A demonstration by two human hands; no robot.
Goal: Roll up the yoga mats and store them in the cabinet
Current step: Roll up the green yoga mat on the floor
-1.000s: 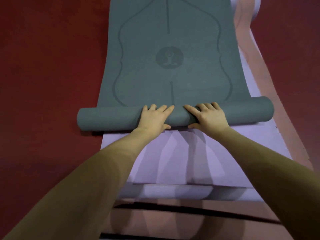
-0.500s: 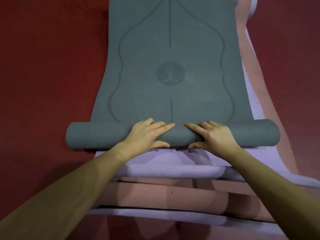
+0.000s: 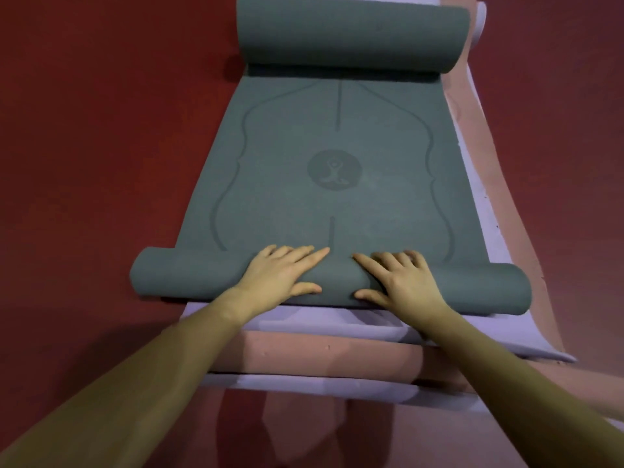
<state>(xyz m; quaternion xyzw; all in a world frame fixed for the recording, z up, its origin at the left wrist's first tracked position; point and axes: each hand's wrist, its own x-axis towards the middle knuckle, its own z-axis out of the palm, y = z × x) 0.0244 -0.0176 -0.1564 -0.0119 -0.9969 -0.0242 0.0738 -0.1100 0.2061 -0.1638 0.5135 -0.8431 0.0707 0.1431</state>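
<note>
A grey-green yoga mat (image 3: 334, 184), embossed with a round figure emblem (image 3: 334, 169), lay on lilac and pink mats on the red floor (image 3: 101, 130), both ends curled; the left hand (image 3: 280, 275) and right hand (image 3: 401, 282) pressed spread, flat grips on its near roll.

Both hands rolled the green yoga mat's (image 3: 334, 184) near-end roll (image 3: 189, 278) farther along, more lavender mat (image 3: 337, 324) uncovered behind it

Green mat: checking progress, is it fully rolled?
No, the green mat is partly rolled: both ends curled, middle flat. Both hands rest on the near roll.
</note>
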